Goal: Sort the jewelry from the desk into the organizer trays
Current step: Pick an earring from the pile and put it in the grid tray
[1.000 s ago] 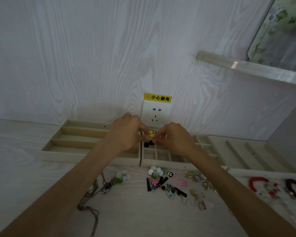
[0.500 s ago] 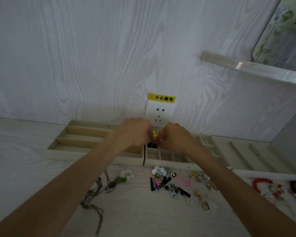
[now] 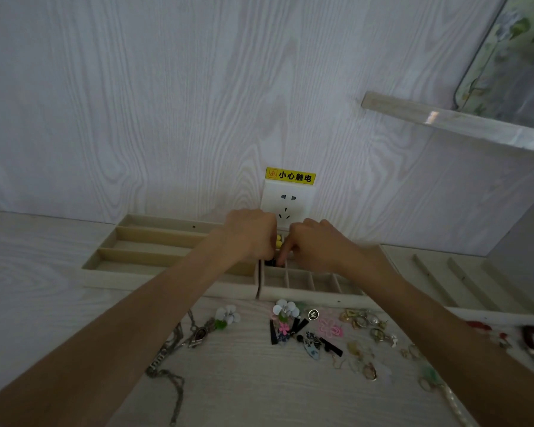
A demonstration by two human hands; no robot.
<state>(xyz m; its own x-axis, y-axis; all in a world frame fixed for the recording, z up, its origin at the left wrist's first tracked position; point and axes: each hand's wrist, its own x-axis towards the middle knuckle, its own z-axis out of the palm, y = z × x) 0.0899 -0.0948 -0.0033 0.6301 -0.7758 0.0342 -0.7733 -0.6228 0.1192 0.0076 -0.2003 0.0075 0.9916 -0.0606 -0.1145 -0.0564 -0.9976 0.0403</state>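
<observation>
Hands [image 3: 282,238] now closer, fingers curled.

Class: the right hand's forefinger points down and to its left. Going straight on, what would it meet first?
Most likely the black piece in the gridded tray just below the right hand; depth is unclear.

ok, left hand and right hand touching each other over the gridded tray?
Apart. The head view shows a narrow gap between the left hand and right hand, with small yellow beads visible in it.
</observation>
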